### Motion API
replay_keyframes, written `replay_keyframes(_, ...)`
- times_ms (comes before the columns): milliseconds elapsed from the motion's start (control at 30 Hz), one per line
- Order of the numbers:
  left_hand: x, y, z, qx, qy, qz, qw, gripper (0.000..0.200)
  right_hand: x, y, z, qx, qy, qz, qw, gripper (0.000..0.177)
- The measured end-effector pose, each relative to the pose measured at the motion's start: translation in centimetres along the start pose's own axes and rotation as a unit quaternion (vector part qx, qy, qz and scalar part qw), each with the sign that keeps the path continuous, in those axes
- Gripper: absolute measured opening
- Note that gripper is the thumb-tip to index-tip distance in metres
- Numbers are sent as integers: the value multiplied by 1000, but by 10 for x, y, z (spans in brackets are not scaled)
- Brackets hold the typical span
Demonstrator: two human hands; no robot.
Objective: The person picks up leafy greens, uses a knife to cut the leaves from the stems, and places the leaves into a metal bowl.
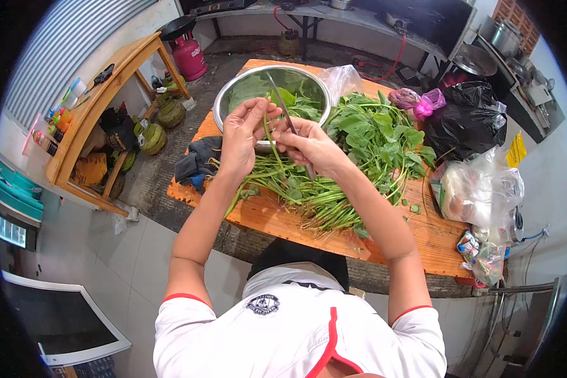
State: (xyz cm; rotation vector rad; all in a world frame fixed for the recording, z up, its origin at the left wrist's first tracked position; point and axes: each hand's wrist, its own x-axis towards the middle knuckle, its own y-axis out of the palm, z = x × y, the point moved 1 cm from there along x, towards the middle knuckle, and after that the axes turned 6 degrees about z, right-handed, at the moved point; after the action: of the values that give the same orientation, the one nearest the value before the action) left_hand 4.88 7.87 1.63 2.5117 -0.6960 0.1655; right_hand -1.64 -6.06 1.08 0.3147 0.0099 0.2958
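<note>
Between my two hands is a long green vegetable stem (268, 135), raised in front of the metal bowl. My left hand (249, 129) pinches its upper part. In my right hand (309, 143) is a knife (279, 99), its blade pointing up and away over the bowl; the right fingers are also close to the stem. The steel bowl (218, 104) holds some green leaves (302, 106). Below and right of my hands lies a big heap of leafy greens (378, 129), with cut stems and roots toward me.
A dark cloth (198, 160) lies at the wooden table's (258, 214) left edge. Black plastic bags (466, 120), a pink bag (429, 104) and clear bags (479, 189) crowd its right side. A wooden bench (101, 82) and a pink gas cylinder (188, 58) stand to the left.
</note>
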Motion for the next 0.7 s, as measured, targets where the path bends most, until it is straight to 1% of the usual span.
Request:
replay_keyframes(33, 1, 0, 0, -5, 0, -8, 1000, 19, -2, 2, -1, -20, 6, -4, 1000, 10)
replay_keyframes(133, 3, -6, -2, -26, 19, -16, 999, 22, -5, -2, -10, -50, 26, 26, 998, 9)
replay_keyframes(167, 4, -7, -2, -27, 28, -18, 999, 22, -7, -2, -10, -55, 29, 44, 997, 12)
replay_keyframes(267, 8, -14, -3, -34, 47, -15, 998, 23, -15, -4, -11, -67, 48, 39, 996, 19)
replay_keyframes(367, 10, -18, 0, -35, 38, 10, 999, 22, -17, -14, -2, -84, 70, -53, 993, 23)
replay_keyframes(400, 8, -16, 0, -27, 28, 19, 999, 21, -14, -15, 2, -109, 37, -99, 988, 25)
replay_keyframes(467, 3, -11, 0, -15, -5, 45, 999, 20, -7, -12, 16, -200, -103, -154, 962, 28)
replay_keyframes(500, 1, -8, 1, -10, -28, 62, 998, 19, -5, -7, 26, -197, -144, -158, 957, 31)
replay_keyframes(533, -1, -5, 2, -5, -50, 79, 996, 18, -2, -8, 31, -222, -154, -157, 950, 30)
replay_keyframes(600, -4, -1, 5, -16, -67, 104, 992, 16, 4, -9, 38, -272, -175, -152, 934, 28)
replay_keyframes(700, -6, 2, 5, -21, -75, 130, 988, 14, 13, -13, 34, -270, -188, -131, 935, 25)
